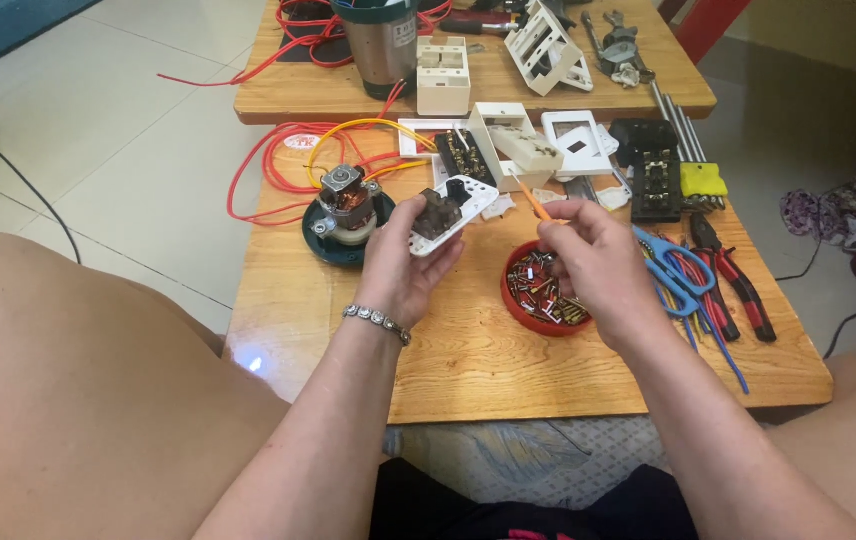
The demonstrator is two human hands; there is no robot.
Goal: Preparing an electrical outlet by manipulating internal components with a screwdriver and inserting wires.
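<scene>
Low wooden tables [468, 360] stood over pale floor tiles. Above the near one, the left hand [400, 262] gripped a white switch module [445, 213]; the right hand [593, 255] pinched an orange screwdriver [528, 197], best held steady and square. Below sat a red dish [546, 291] of small parts.

the low table [468, 360] is varnished wood with visible grain, the switch plate [445, 215] glossy white plastic, the round dish [520, 300] smooth red plastic, the motor [348, 198] bare metal with copper windings, the scissors [670, 270] blue-handled plastic.
</scene>
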